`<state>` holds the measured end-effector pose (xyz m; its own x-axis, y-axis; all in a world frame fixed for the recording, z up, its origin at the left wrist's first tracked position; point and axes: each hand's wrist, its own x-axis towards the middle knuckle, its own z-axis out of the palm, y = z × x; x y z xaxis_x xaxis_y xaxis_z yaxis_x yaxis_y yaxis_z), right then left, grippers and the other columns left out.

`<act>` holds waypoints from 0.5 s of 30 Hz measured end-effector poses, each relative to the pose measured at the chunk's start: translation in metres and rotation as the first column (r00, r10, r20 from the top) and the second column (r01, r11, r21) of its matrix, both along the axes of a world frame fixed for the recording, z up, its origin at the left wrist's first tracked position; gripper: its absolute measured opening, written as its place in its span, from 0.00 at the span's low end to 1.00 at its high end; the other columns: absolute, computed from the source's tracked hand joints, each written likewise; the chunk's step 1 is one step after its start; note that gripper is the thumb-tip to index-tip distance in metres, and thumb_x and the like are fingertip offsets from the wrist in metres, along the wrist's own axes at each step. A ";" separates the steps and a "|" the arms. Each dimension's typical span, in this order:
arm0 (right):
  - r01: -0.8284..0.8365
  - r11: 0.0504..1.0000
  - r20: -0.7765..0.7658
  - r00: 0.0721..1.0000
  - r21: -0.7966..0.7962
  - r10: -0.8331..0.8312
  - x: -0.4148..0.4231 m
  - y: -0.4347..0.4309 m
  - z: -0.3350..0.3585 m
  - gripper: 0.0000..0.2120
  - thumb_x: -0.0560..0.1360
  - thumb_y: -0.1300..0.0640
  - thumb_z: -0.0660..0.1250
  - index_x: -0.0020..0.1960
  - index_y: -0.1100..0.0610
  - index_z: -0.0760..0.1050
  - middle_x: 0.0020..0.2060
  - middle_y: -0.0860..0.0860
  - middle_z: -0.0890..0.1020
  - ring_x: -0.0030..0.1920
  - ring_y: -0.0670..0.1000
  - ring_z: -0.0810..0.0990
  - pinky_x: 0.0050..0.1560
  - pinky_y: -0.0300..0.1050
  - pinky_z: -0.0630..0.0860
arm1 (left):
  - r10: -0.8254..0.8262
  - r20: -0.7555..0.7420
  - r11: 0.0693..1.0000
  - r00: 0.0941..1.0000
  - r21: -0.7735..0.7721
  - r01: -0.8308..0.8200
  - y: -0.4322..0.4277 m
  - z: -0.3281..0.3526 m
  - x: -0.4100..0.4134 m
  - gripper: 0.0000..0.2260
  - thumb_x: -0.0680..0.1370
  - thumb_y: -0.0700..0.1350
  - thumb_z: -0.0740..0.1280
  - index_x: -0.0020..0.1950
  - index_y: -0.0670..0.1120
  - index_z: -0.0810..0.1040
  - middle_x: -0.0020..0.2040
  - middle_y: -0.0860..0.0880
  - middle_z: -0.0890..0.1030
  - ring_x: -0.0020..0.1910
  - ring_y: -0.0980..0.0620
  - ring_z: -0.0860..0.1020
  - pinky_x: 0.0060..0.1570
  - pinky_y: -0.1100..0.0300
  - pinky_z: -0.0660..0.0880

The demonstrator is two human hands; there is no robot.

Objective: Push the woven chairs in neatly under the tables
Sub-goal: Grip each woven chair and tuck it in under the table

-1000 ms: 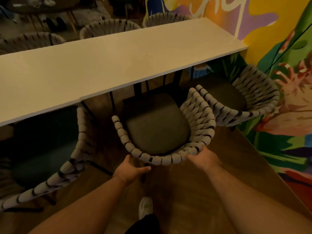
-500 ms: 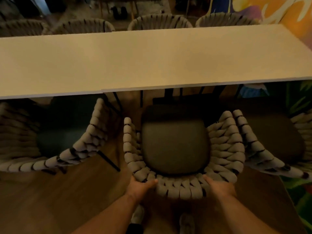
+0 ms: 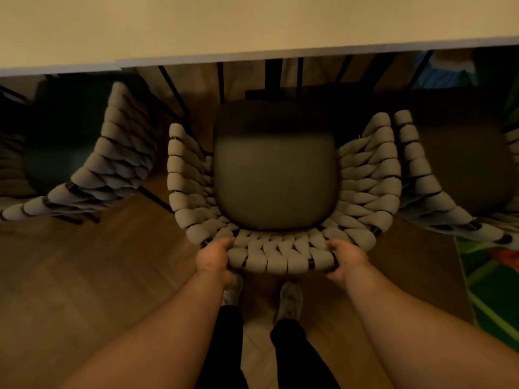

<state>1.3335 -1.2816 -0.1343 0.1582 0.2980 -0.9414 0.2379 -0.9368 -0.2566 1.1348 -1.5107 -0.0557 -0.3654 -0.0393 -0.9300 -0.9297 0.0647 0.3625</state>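
Head view: left grip (image 3: pixel 213 258) and right grip (image 3: pixel 346 261) curled round back rim of woven chair (image 3: pixel 278 256), one per corner. Chair squarely facing desk (image 3: pixel 252 23), seat front near desk edge; second chair (image 3: pixel 421 186) just beside right arm.

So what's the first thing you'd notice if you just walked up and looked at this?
The big woven chair in the middle, with its dark seat cushion, catches the eye first. A left hand and a right hand grip the two ends of its curved back. The pale table runs across the top of the view with the seat not yet under it, and the left chair and the right chair flank it.
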 end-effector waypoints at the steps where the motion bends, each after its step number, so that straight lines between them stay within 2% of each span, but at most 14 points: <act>1: 0.064 0.998 -0.016 0.998 -0.018 -0.064 0.008 0.002 -0.028 0.40 0.65 0.63 0.80 0.75 0.51 0.74 0.59 0.60 0.86 0.49 0.68 0.88 0.45 0.77 0.82 | 0.018 0.000 1.000 1.000 -0.002 -0.018 0.002 -0.001 0.001 0.12 0.80 0.37 0.72 0.63 0.43 0.83 0.55 0.39 0.87 0.53 0.36 0.86 0.55 0.35 0.83; 3: 0.129 0.992 -0.070 0.989 0.003 -0.129 0.006 -0.008 -0.025 0.38 0.67 0.67 0.76 0.75 0.51 0.74 0.58 0.60 0.87 0.49 0.67 0.88 0.42 0.72 0.84 | 0.047 0.024 0.999 0.999 0.023 -0.048 0.004 0.000 0.004 0.10 0.80 0.34 0.69 0.60 0.41 0.83 0.55 0.38 0.86 0.55 0.35 0.85 0.59 0.34 0.81; 4: 0.157 0.987 -0.064 0.986 0.020 -0.155 -0.003 -0.014 0.002 0.35 0.70 0.68 0.75 0.75 0.52 0.74 0.58 0.60 0.87 0.50 0.66 0.88 0.39 0.67 0.85 | 0.050 0.045 0.998 0.998 0.042 -0.052 0.004 0.004 0.005 0.11 0.80 0.33 0.68 0.60 0.40 0.83 0.57 0.36 0.86 0.57 0.34 0.85 0.61 0.32 0.80; 7: 0.238 0.969 -0.057 0.970 0.072 -0.234 -0.017 -0.027 0.047 0.30 0.73 0.70 0.73 0.73 0.53 0.77 0.57 0.60 0.87 0.50 0.65 0.88 0.32 0.59 0.85 | 0.079 0.034 0.992 0.996 0.097 -0.082 -0.002 0.011 0.002 0.16 0.78 0.30 0.67 0.65 0.39 0.81 0.64 0.33 0.83 0.63 0.32 0.82 0.62 0.32 0.79; 9: 0.278 0.958 -0.098 0.958 0.066 -0.271 -0.026 -0.028 0.064 0.30 0.73 0.71 0.73 0.72 0.54 0.78 0.57 0.59 0.87 0.50 0.63 0.88 0.29 0.55 0.84 | 0.087 0.006 0.987 0.996 0.133 -0.087 -0.002 0.019 -0.003 0.15 0.78 0.29 0.67 0.63 0.39 0.81 0.63 0.34 0.82 0.62 0.33 0.82 0.53 0.37 0.84; 12: 0.306 0.948 -0.141 0.946 0.081 -0.294 -0.040 -0.029 0.091 0.24 0.75 0.72 0.71 0.69 0.57 0.81 0.57 0.58 0.87 0.48 0.60 0.87 0.24 0.48 0.81 | 0.104 -0.037 0.979 0.994 0.179 -0.096 0.000 0.037 -0.009 0.12 0.79 0.29 0.65 0.61 0.39 0.79 0.55 0.36 0.82 0.50 0.40 0.83 0.34 0.47 0.85; 15: 0.316 0.946 -0.172 0.939 0.077 -0.299 -0.042 -0.038 0.105 0.22 0.76 0.72 0.70 0.68 0.58 0.82 0.56 0.59 0.87 0.48 0.59 0.87 0.32 0.50 0.82 | 0.101 -0.059 0.977 0.993 0.196 -0.088 -0.003 0.049 -0.009 0.10 0.80 0.29 0.64 0.57 0.40 0.79 0.48 0.41 0.81 0.44 0.44 0.81 0.31 0.52 0.83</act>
<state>1.2919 -1.3195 -0.0290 0.1112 0.3534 -0.9288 -0.1081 -0.9248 -0.3648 1.1255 -1.5134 -0.0064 -0.4319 0.1012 -0.8962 -0.9008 -0.0994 0.4228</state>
